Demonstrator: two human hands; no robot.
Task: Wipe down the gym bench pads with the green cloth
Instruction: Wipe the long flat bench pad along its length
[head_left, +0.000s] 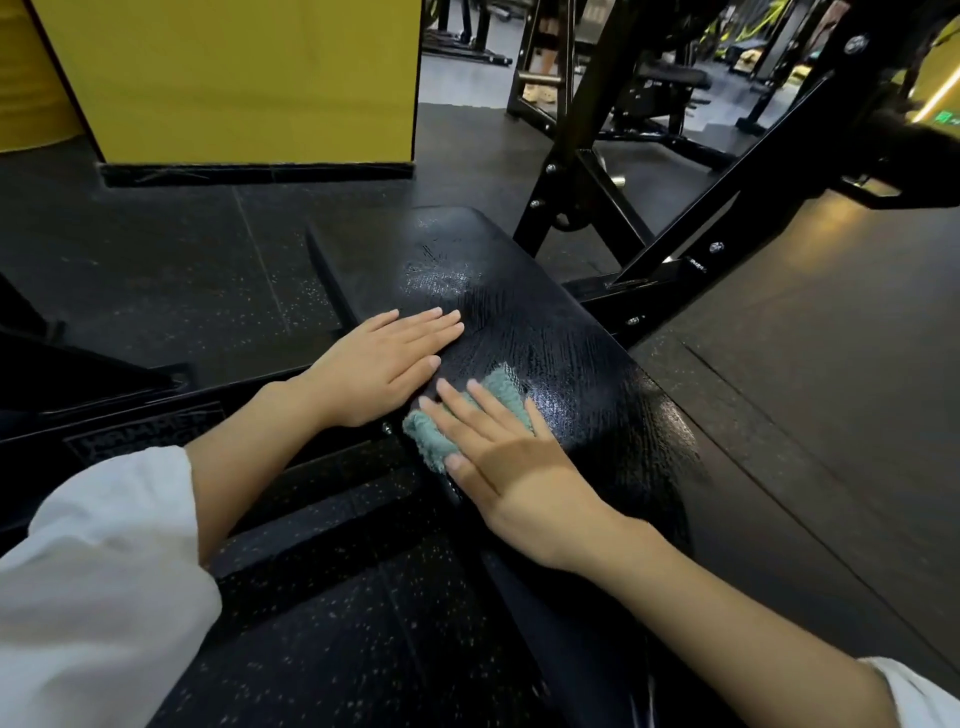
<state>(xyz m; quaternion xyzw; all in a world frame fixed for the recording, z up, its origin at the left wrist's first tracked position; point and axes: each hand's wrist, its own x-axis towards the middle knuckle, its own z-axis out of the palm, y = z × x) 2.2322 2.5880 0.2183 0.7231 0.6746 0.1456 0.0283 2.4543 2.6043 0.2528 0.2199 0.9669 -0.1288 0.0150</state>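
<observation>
- Green cloth (431, 441): 1, lying on 1 black pad surface (545, 322), wet streaks.
- R hand (498, 462): fingers straight, pressing cloth.
- L hand (384, 364): fingers straight, flat on pad, holding nothing.

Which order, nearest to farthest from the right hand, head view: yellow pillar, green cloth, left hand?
1. green cloth, pressed under the right hand
2. left hand, just to its left
3. yellow pillar, far back-left
</observation>
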